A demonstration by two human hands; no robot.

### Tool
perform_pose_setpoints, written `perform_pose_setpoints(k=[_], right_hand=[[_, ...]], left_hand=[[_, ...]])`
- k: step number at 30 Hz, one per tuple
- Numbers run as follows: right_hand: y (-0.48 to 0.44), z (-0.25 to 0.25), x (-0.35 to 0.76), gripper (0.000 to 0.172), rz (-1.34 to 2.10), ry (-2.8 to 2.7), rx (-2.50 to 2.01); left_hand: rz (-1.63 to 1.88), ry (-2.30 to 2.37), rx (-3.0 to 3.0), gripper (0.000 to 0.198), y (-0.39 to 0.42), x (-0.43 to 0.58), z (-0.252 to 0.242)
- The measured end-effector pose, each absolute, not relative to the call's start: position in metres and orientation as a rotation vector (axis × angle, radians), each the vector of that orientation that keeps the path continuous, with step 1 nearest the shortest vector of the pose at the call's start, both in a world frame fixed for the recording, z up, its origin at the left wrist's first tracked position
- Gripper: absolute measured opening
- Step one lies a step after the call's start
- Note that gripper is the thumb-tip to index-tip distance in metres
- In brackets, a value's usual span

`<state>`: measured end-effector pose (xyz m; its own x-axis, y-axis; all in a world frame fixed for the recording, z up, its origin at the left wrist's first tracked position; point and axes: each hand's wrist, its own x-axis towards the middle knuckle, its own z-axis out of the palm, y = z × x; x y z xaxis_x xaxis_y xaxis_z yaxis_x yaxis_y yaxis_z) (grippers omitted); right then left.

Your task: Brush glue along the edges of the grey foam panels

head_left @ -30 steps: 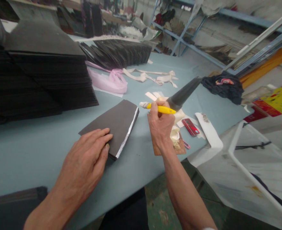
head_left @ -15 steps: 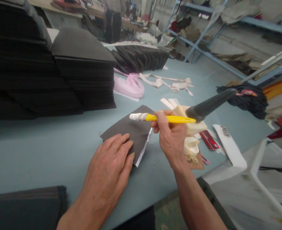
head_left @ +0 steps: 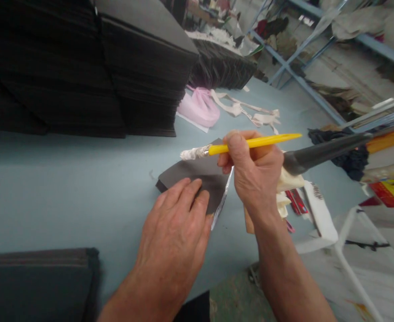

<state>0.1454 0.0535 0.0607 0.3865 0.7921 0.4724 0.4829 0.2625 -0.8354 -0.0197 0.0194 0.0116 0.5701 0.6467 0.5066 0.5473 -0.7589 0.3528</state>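
Note:
My left hand (head_left: 175,228) lies with fingers stretched over a small stack of dark grey sheets (head_left: 193,170), pressing on its near part. White, wet-looking stuff coats the right edge of that stack. In my right hand (head_left: 255,174) is a yellow-handled paintbrush (head_left: 267,141), pinched between thumb and fingers just above the sheets. Its bristles point left and are thick with white paste. Part of the stack is hidden behind both hands. Beyond my right hand a dark grey tapered rod (head_left: 327,152) slants up to the right over a cream-coloured block (head_left: 289,180).
Tall stacks of dark sheets (head_left: 146,80) stand at the back left, with a fanned row (head_left: 224,65) behind. Pink ribbon (head_left: 202,107) and cream strips (head_left: 237,107) lie mid-table. More dark sheets (head_left: 36,286) sit near left; a red packet (head_left: 296,202) lies right.
The brush has lifted off to the upper right, its handle end tilting upward. My left hand stays on the sheets. The whole view has shifted, so things sit farther right.

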Motion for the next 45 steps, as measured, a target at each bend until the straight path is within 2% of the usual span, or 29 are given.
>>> perform_pose_setpoints(k=[13,34,45], right_hand=[[0.035,0.06,0.112,0.02,0.307,-1.348,-1.396],[0.046,0.073,0.102,0.02,0.35,-1.494,-1.458],[0.053,0.075,0.111,0.024,0.304,-1.576,-1.486]], left_hand=[[0.884,1.077,2.507,0.035,0.013,-0.013,0.008],[0.979,1.083,2.439,0.023,0.013,-0.01,0.007],[0.94,1.073,2.466,0.029,0.012,-0.011,0.009]])
